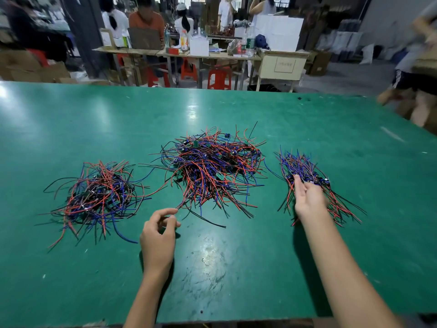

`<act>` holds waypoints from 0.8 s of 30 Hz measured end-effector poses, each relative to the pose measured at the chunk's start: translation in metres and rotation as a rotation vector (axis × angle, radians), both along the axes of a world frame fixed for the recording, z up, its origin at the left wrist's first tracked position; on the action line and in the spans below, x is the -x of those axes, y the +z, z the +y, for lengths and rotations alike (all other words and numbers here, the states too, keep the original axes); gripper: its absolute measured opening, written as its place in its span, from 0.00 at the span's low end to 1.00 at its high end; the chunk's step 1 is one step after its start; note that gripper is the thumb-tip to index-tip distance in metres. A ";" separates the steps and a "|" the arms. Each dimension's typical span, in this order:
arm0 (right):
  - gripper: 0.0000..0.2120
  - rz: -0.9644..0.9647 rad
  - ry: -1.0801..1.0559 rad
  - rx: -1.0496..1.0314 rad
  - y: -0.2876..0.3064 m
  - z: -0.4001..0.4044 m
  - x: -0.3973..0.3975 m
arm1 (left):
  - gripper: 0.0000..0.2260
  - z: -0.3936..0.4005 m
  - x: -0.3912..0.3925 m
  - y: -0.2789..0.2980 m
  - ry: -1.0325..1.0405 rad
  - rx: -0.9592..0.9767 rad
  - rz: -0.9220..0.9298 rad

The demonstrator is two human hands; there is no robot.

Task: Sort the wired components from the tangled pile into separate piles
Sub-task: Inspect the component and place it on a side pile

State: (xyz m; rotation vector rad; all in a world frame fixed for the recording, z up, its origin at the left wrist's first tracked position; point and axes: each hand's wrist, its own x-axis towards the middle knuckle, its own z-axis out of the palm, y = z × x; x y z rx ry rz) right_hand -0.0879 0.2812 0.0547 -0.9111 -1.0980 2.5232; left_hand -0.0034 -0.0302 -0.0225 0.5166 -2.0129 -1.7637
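Three heaps of red, blue and black wired components are lying on the green-topped desk (71, 126). The large tangled pile of wires with small green circuit boards (212, 169) is sitting in the middle, evidently the unsorted stock. To its left a looser, rounder sorted pile of red, blue and black wires (99, 197) is spreading out, and to its right a neater bundle of wired parts with blue-black capacitors (307, 178) is lying with its leads running roughly parallel, which suggests pieces are being laid there in one direction to keep them from knotting again.

The right hand (309, 200) is reaching over that right bundle with its fingers (298, 185) extended and relaxed, touching the component heads; whether it is pressing them down or just releasing one, I cannot tell. The left hand (158, 235) is hovering just below the middle pile, thumb and forefinger curling toward each other beside the tips of a few stray wire ends; whether they are pinching a lead is not clear.

Judging by the size of the central tangle, much sorting is remaining. Pulling a lead slowly is likely the safer move, since neighbours are interlaced and may drag along.
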 end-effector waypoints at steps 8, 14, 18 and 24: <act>0.14 -0.026 0.455 -1.250 -0.034 -0.051 0.017 | 0.09 0.000 -0.001 0.000 -0.018 -0.001 -0.018; 0.08 -0.140 0.466 -1.564 -0.053 -0.075 0.031 | 0.09 0.001 -0.003 0.004 -0.014 0.000 -0.037; 0.09 -0.081 0.321 -1.682 -0.063 -0.078 0.012 | 0.10 0.000 -0.003 0.004 -0.016 0.014 -0.035; 0.07 0.077 0.134 -1.822 -0.061 -0.079 -0.031 | 0.08 0.003 -0.004 0.002 -0.070 0.115 -0.047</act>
